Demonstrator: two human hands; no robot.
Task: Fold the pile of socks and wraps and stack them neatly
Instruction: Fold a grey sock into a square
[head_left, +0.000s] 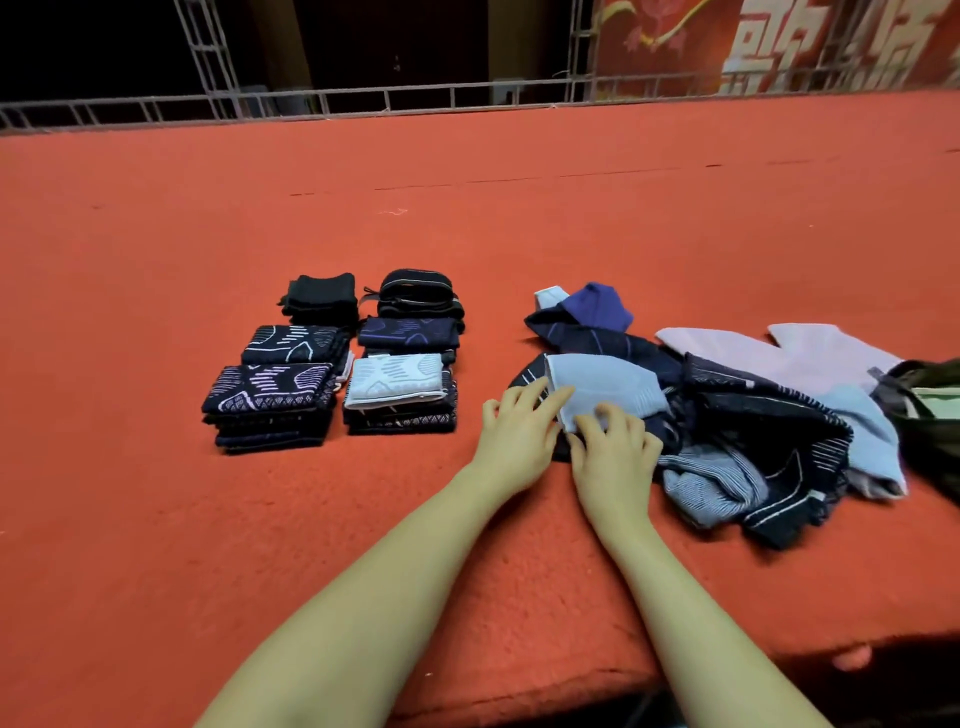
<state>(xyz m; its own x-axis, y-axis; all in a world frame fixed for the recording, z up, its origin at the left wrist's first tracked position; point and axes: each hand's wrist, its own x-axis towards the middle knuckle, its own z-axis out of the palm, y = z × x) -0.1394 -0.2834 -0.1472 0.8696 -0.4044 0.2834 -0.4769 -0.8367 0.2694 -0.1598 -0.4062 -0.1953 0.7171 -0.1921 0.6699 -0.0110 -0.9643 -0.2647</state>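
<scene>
A loose pile of socks and wraps (748, 415) lies to the right on the red carpeted surface (260, 545): navy patterned, striped, pale pink and light blue pieces. A light blue sock (613, 382) lies on top at the pile's left end. My left hand (514, 436) rests at that sock's left edge with fingers spread. My right hand (615, 457) presses on its near edge, fingertips curled onto the fabric. To the left stand folded stacks: navy patterned ones (270, 402), one topped with a white piece (397, 387), and black ones (322, 299) behind.
A dark olive bag with straps (930, 410) lies at the far right beside the pile. The carpet's front edge (727, 660) drops off near my right forearm. A metal truss rail (363, 98) runs along the back edge.
</scene>
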